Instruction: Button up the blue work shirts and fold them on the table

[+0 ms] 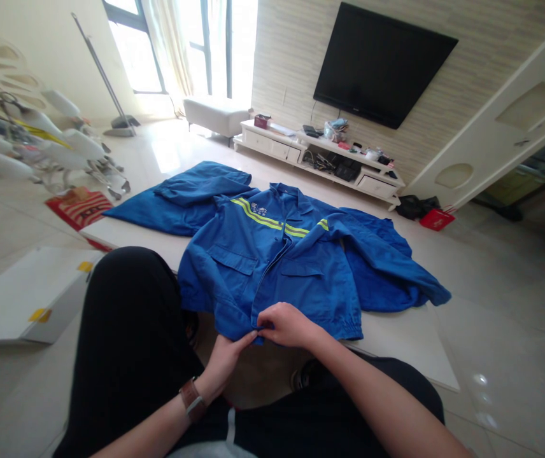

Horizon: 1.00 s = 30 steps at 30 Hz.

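A blue work jacket (272, 254) with yellow-green reflective stripes across its chest lies spread out, its collar pointing away from me. At the bottom of its front opening, my left hand (229, 356) pinches the hem, thumb on top and fingers hidden beneath the cloth. Right beside it, my right hand (284, 326) grips the front edge of the same hem with its fingers curled. The fingertips of both hands almost meet there. Any fastener between them is too small to make out. More blue cloth (158, 203) lies under the jacket's sleeves on both sides.
The jacket rests on a low white table (410, 337) before my knees. To the left are a white box (24, 292) with yellow tabs and a red striped bag (81, 210). A TV cabinet (320, 152) stands along the wall under a television (380, 63).
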Each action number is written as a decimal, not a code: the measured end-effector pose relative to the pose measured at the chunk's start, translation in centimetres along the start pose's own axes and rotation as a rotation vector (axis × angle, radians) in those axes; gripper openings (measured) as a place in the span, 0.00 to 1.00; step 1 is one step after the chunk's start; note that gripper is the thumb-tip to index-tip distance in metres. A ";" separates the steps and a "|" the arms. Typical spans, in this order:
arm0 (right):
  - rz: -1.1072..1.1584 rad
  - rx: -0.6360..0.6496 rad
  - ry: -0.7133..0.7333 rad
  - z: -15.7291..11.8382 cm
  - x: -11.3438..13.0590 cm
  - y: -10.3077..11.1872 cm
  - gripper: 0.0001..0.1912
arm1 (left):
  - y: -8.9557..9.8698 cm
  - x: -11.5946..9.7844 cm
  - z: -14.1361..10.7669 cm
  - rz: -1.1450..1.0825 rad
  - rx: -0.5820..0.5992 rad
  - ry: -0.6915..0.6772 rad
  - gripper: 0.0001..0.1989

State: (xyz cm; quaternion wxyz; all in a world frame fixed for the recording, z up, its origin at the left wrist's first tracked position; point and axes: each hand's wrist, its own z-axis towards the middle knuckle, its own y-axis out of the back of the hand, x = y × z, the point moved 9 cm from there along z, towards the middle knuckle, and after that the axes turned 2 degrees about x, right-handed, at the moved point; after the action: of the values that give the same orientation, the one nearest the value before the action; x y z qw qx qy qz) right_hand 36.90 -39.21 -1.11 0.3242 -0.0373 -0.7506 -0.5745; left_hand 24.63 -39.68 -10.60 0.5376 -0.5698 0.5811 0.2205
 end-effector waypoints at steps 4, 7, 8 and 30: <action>-0.014 0.005 -0.008 0.0 0.0 0.0 0.04 | 0.1 0.7 0.2 -0.016 0.011 0.007 0.28; 0.003 0.019 -0.003 0.1 0.1 0.0 0.04 | 0.0 0.7 0.2 -0.035 0.004 0.021 0.29; 0.008 0.019 -0.001 0.1 0.1 0.0 0.04 | -0.1 0.6 0.1 -0.043 0.002 0.022 0.29; 0.074 -0.017 0.016 0.3 -0.5 0.0 0.07 | -1.8 -2.7 -0.7 0.069 0.054 -0.085 0.27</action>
State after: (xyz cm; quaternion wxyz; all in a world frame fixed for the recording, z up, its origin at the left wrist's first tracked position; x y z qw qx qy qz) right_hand 37.19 -38.72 -1.43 0.3511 -0.0634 -0.7410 -0.5689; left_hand 25.39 -39.61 -7.42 0.5690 -0.5249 0.5827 0.2472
